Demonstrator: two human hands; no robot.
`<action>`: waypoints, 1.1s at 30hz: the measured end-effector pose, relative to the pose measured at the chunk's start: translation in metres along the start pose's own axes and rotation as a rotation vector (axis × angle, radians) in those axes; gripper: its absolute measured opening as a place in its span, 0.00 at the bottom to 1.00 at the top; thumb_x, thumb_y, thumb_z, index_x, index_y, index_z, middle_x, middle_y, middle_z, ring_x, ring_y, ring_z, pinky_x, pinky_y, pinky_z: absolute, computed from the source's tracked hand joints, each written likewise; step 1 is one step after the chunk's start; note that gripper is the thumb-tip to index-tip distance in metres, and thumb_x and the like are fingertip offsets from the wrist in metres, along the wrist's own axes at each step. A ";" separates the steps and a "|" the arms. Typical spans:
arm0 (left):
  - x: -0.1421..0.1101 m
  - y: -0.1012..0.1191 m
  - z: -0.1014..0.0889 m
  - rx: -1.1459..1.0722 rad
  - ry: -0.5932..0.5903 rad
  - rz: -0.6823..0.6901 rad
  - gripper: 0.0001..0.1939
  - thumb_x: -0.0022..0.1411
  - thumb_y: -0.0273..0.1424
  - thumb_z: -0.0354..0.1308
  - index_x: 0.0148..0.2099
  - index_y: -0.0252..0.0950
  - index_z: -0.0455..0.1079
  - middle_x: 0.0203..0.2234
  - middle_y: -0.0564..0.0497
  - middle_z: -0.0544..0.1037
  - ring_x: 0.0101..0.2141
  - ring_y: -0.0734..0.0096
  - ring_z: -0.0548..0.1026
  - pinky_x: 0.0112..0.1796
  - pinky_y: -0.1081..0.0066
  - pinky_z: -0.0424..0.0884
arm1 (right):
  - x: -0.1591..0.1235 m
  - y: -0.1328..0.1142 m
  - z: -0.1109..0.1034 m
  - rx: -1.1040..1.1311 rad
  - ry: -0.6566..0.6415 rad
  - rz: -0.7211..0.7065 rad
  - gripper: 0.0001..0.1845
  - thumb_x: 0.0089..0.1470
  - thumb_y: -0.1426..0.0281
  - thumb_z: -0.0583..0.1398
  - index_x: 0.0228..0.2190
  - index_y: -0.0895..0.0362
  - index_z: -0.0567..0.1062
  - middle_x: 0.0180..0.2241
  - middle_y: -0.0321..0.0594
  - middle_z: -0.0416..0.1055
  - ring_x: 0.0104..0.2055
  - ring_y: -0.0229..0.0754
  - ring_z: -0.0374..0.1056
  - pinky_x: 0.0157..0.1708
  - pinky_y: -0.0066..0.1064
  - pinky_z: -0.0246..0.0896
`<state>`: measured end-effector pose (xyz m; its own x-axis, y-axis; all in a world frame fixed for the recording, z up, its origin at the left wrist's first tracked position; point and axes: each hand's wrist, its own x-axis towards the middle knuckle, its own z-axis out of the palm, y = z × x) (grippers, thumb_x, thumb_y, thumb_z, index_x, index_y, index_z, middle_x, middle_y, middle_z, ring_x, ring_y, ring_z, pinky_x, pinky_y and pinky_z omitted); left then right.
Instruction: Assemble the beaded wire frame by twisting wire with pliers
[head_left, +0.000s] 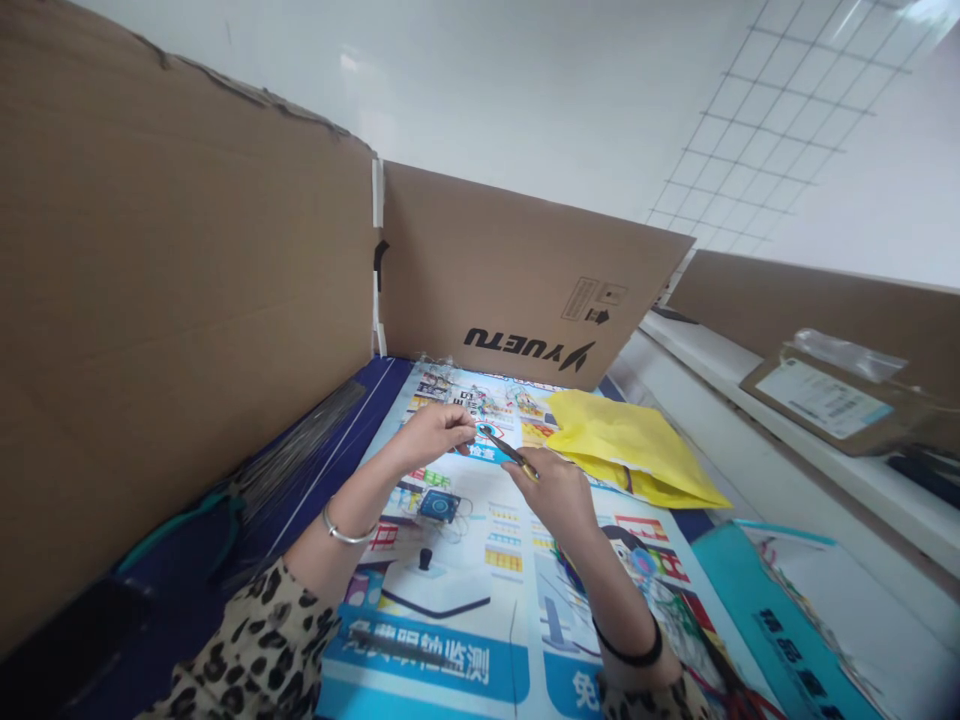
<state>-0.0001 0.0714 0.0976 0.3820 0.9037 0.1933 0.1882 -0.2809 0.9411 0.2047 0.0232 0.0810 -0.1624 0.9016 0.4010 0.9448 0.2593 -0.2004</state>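
My left hand [448, 430] is closed in a pinch over the middle of the printed sheet. What its fingertips hold is too small to make out. In my right hand [553, 488] is a pair of slim dark pliers [501, 443] with a bit of yellow at the handle. Their jaws point up and left, close to the left fingertips. Beneath both hands lies the colourful printed sheet [442, 590], with fine loose wires [480, 395] beyond them near the back.
Cardboard walls [495, 260] stand at the left and back. A bundle of thin wires [307, 440] lies at left. To the right are a yellow bag [630, 445], a teal bag [780, 610], red-handled scissors [742, 695] and a labelled parcel [825, 395] on a ledge.
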 end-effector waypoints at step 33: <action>-0.016 -0.058 -0.028 0.400 0.175 -0.102 0.07 0.55 0.31 0.52 0.30 0.36 0.70 0.22 0.55 0.75 0.27 0.73 0.73 0.31 0.75 0.64 | -0.019 0.020 0.105 0.187 0.116 -0.125 0.16 0.56 0.58 0.54 0.35 0.56 0.75 0.32 0.43 0.74 0.36 0.41 0.69 0.36 0.29 0.60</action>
<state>-0.0419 0.0824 0.0481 0.1905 0.9648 0.1813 0.5654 -0.2588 0.7832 0.1973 0.0477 -0.0243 -0.2309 0.8155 0.5307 0.8485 0.4357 -0.3003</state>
